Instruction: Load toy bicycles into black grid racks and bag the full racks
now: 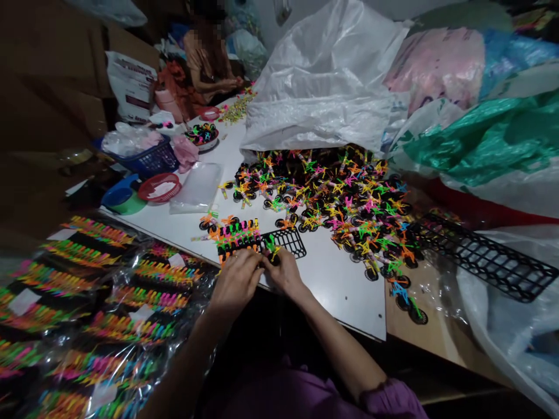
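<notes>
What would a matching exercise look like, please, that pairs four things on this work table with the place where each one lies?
Things
1. part-filled black rack
2. empty black rack
3. pile of toy bicycles
4. blue basket

Places
A. spilling from the mouth of the white sack
B. at the table's near edge, touched by the left hand and right hand
C. at the left end, just behind the red dish
D. far right, past the heaped toys

Pairs: 1-B, 2-D, 3-A, 4-C
</notes>
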`<state>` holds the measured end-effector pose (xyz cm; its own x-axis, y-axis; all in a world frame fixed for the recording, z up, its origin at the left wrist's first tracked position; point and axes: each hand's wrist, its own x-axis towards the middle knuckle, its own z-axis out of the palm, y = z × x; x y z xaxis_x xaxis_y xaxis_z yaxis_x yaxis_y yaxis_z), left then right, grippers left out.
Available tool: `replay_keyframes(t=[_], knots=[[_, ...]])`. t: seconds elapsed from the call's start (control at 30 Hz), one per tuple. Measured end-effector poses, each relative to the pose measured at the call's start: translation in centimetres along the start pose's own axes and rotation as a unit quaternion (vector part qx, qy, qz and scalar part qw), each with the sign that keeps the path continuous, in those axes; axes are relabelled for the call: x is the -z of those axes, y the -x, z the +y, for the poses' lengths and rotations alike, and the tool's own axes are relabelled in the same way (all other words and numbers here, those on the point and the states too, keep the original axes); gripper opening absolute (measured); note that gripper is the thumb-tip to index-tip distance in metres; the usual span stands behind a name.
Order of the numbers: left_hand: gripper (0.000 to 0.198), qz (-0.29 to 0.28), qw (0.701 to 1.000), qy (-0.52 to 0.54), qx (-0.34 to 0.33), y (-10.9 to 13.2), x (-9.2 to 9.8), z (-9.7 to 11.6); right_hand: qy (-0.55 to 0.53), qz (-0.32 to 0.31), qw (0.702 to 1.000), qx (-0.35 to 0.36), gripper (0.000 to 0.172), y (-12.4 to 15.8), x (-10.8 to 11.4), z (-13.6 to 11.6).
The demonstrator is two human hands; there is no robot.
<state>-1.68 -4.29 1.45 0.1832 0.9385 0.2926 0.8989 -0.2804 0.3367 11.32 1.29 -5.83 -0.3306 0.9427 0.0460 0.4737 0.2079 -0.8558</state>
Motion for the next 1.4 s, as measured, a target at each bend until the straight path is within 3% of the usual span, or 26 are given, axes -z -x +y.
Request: replay_keyframes(t=[0.13, 0.37, 0.57, 0.73, 0.83, 0.9, 1.0, 1.07, 1.13, 1.23, 1.4], knots=[[0.018, 0.046, 0.999, -0.010, -0.010, 0.4, -1.8, 0.0, 0.069, -0.040, 0.996, 0.050, 0.009, 0.1, -0.1, 0.1], [0.025, 0.056, 0.998, -0.023, -0.024, 0.7, -2.6, 0.2, 0.164, -0.095, 0.980, 0.067, 0.027, 1.0, 0.9, 0.5], [0.019, 0.092, 0.994, -0.041, -0.052, 0.2, -3.1, 0.4, 0.242, -0.176, 0.951, 0.082, 0.020, -0.1, 1.1, -0.4], [0.016, 0.138, 0.986, -0.048, -0.078, 0.4, -3.6, -0.5, 0.234, -0.176, 0.952, 0.089, 0.019, 0.5, 1.2, -0.7], [0.017, 0.109, 0.984, -0.082, -0.117, 1.2, -3.1, -0.4, 0.176, -0.213, 0.952, 0.134, 0.017, 0.5, 3.4, -0.8], [0.018, 0.080, 0.984, -0.098, -0.127, 1.5, -2.0, -0.3, 0.161, -0.235, 0.944, 0.164, 0.017, -0.9, 5.8, -1.1], [0.017, 0.125, 0.987, -0.098, -0.032, 0.8, 0.0, -0.9, 0.252, -0.164, 0.942, 0.150, 0.024, -5.3, 9.0, -1.6], [0.026, 0.151, 0.981, -0.104, 0.057, -0.3, 1.0, -2.1, 0.341, -0.145, 0.919, 0.137, 0.029, -8.5, 10.0, -1.8], [0.030, 0.105, 0.984, -0.111, 0.094, -1.5, 1.4, -3.3, 0.409, -0.196, 0.877, 0.157, 0.029, -10.7, 10.0, -1.9], [0.025, 0.024, 0.992, -0.094, 0.084, -2.6, 0.8, -4.5, 0.467, -0.271, 0.818, 0.199, 0.023, -11.8, 9.2, -1.6], [0.025, 0.067, 0.995, -0.027, 0.064, -2.6, -0.6, -4.9, 0.509, -0.290, 0.777, 0.231, 0.019, -11.4, 8.9, -0.9]])
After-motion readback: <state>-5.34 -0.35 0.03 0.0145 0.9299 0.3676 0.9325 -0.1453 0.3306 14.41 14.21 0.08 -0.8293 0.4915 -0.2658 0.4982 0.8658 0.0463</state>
